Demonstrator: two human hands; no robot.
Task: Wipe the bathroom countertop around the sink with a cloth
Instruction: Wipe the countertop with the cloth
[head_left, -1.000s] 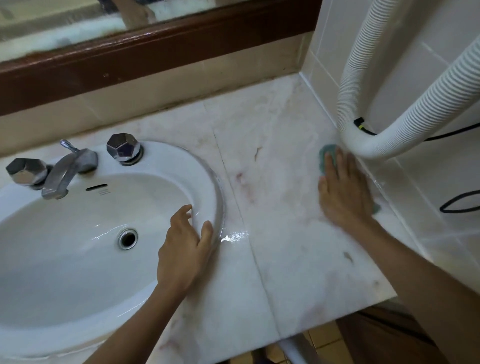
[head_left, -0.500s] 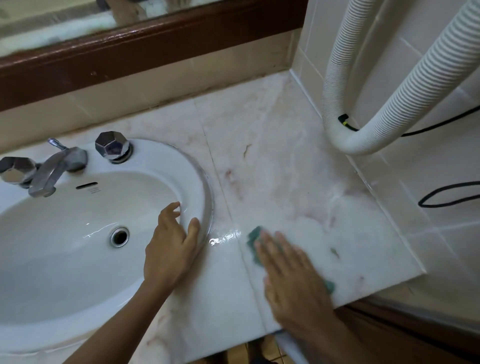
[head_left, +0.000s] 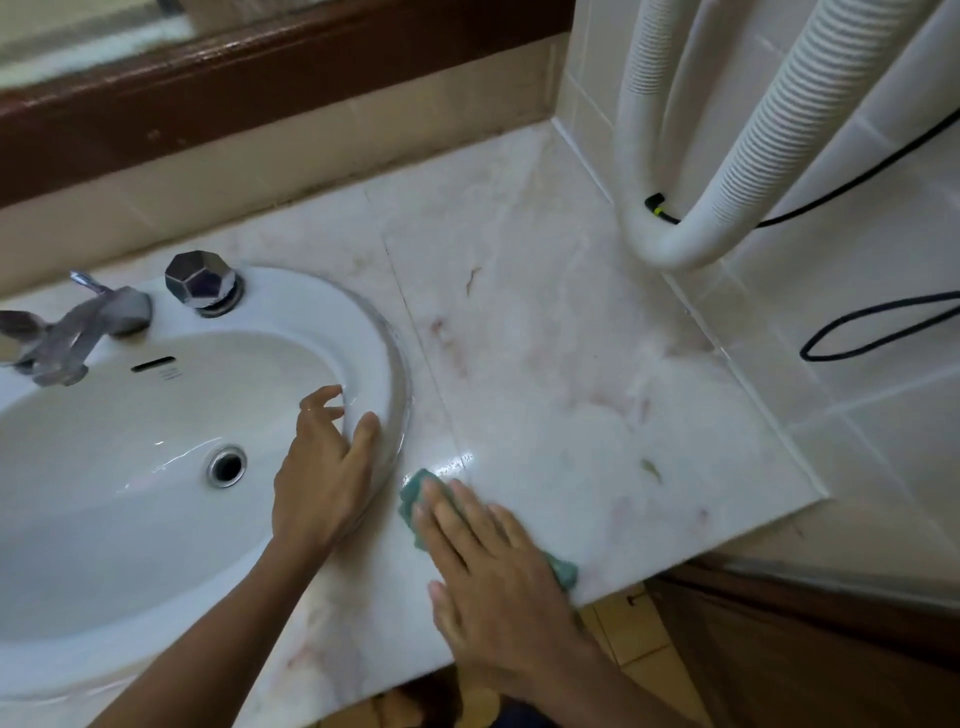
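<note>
A pale marble countertop with reddish veins runs around a white oval sink. My right hand lies flat, palm down, pressing a green cloth onto the counter near its front edge, just right of the sink rim. Only the cloth's left end and a right corner show from under the hand. My left hand rests on the sink's right rim, fingers spread and curled over the edge into the basin, holding nothing.
A chrome tap and a faceted knob stand at the sink's back. A white ribbed hose loops down over the counter's far right corner by the tiled wall. Black cables hang on the tiles. A dark wooden mirror frame runs behind.
My right hand has swept the cloth from the far right by the hose across the counter to the front edge beside the sink. The left hand stays on the rim.
</note>
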